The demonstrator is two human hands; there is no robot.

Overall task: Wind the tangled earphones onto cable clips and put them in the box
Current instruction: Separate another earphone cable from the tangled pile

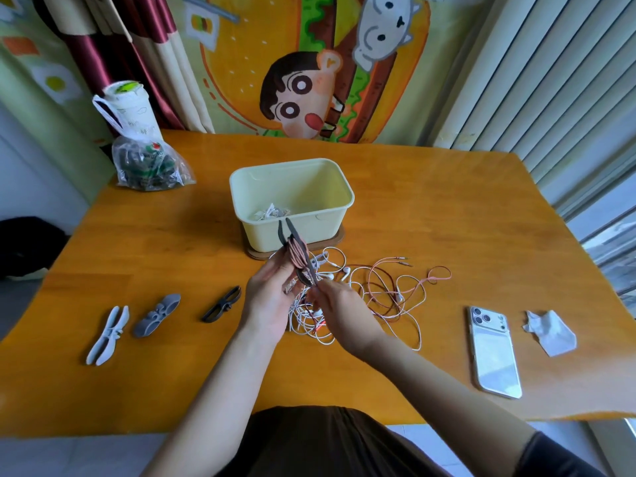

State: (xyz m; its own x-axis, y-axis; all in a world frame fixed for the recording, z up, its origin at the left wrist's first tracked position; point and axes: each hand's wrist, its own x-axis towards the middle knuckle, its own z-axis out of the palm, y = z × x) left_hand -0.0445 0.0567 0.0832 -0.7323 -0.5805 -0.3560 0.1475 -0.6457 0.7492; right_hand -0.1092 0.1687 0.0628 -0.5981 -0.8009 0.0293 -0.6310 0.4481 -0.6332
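My left hand [266,297] holds a dark cable clip [298,258] upright, with pink earphone cable wound round its middle. My right hand [339,309] pinches the clip's lower end. Beneath both hands lies a tangle of white and pink earphones [382,287] spread on the wooden table [447,208]. The pale yellow box [292,201] stands just behind the clip and holds a wound white earphone [270,212]. Three spare clips lie to the left: a white clip [108,333], a grey clip [157,315] and a dark clip [222,303].
A white phone [494,351] and a crumpled tissue [549,332] lie at the right. A plastic bag with a cup [141,146] stands at the far left corner. The box sits on a brown tray [340,237].
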